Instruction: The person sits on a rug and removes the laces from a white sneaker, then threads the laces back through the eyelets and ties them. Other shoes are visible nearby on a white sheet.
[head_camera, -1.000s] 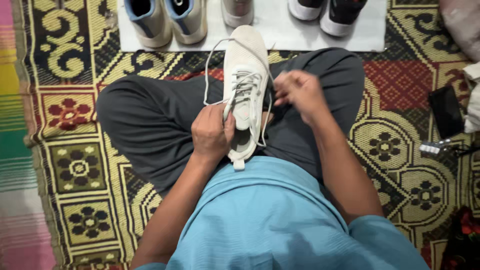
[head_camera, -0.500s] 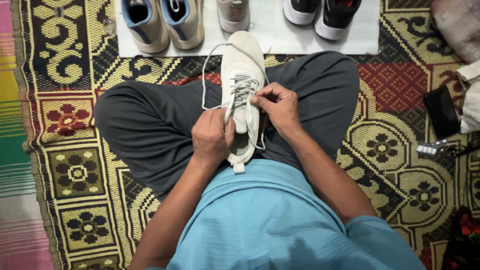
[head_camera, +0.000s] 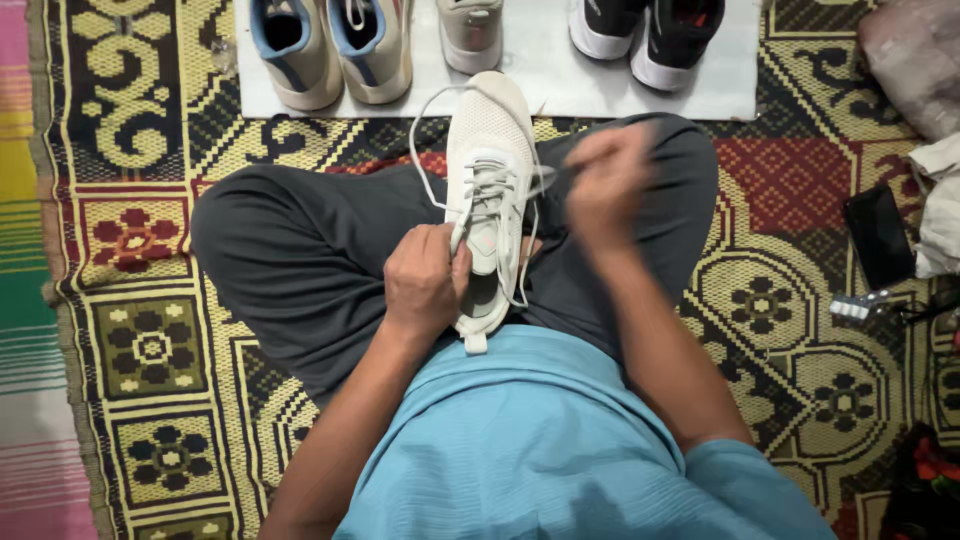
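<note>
Left hand (head_camera: 425, 280) grips white sneaker (head_camera: 487, 150) before white rectangular board (head_camera: 540, 70).

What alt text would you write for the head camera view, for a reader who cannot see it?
A person sitting cross-legged on a patterned woven mat holds a white mesh sneaker on the lap: the left hand grips its side, and the blurred right hand is raised beside its white laces. More shoes stand on a white sheet in front.
</note>
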